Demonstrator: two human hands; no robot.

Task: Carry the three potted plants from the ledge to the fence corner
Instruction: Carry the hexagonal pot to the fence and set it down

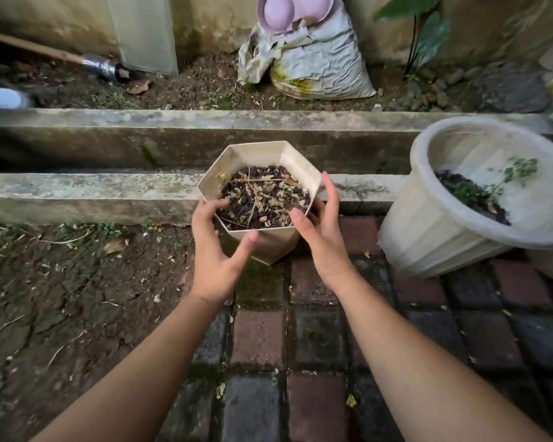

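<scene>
A beige hexagonal pot (260, 154) holding dark soil and dry leaves sits in the middle, in front of the low concrete ledge (77, 189). Its base is at the edge of the brick paving. My left hand (214, 263) wraps its left side, fingers on the rim and thumb against the front wall. My right hand (323, 247) cups its right side with the thumb on the rim. A large round white pot (428, 224) with a small green plant stands tilted on the right.
A second concrete ledge (173, 119) runs behind the first with a gutter between them. Beyond it lie a crumpled white sack (316, 65) topped by pink pots (278, 11), a wooden-handled tool (99, 65) and a leafy plant (428, 36). Bare earth (61, 298) lies left.
</scene>
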